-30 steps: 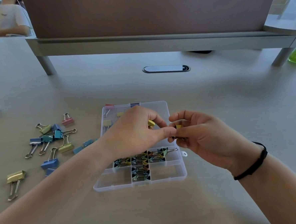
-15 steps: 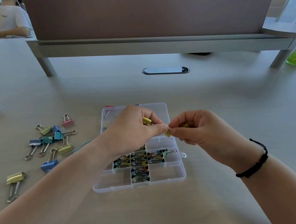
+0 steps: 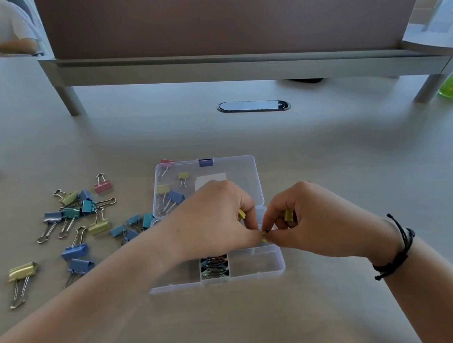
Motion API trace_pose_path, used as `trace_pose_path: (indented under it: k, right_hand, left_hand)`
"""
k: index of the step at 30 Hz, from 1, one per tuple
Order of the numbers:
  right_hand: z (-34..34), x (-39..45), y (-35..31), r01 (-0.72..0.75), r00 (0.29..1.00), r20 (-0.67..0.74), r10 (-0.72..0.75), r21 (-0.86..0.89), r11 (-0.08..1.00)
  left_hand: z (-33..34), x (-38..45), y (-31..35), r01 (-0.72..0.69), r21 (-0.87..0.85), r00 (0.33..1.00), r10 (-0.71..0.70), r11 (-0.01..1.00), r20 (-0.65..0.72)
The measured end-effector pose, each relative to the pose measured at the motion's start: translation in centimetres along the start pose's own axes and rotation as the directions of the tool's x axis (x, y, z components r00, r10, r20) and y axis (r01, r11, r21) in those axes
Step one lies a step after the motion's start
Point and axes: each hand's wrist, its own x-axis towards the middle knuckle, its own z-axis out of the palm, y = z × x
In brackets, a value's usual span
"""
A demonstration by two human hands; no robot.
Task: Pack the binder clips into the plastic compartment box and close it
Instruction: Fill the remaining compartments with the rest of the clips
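Where a second ago both hands worked higher over the clear compartment box [image 3: 268, 270], they have now dropped toward its right middle cells, fingertips meeting. Loose binder clips [image 3: 74, 223] stay scattered on the table [image 3: 352, 163] left of the box, a few under its open lid [image 3: 230, 168]; bare tabletop lies to the right and front. The left hand [image 3: 212, 220], knuckles up, and the right hand [image 3: 313, 219] together pinch a small yellow clip [image 3: 264, 238]; each also holds another yellow one in curled fingers. Filled cells show below.
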Motion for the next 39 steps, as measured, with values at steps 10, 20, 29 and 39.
trace_pose_path:
  k: [10, 20, 29, 39]
  right_hand:
    - [0.1, 0.0, -0.3, -0.028, 0.999, -0.045, 0.027, -0.02, 0.999]
    - [0.8, 0.2, -0.5, -0.08, 0.994, -0.075, 0.079, -0.002, 0.997]
    - [-0.1, 0.2, -0.1, -0.068, 0.996, -0.052, 0.074, 0.104, 0.992]
    - [-0.9, 0.4, 0.1, 0.001, 0.984, -0.168, 0.063, 0.355, 0.935]
  left_hand:
    - [0.8, 0.2, 0.0, -0.064, 0.092, 0.996, 0.07, 0.994, -0.064]
    - [1.2, 0.9, 0.4, 0.098, 0.13, 0.992, -0.087, 0.987, -0.091]
    - [1.2, 1.6, 0.6, 0.144, 0.152, 0.989, -0.137, 0.978, -0.06]
    - [1.0, 1.3, 0.5, 0.07, 0.197, 0.997, -0.064, 0.978, -0.038]
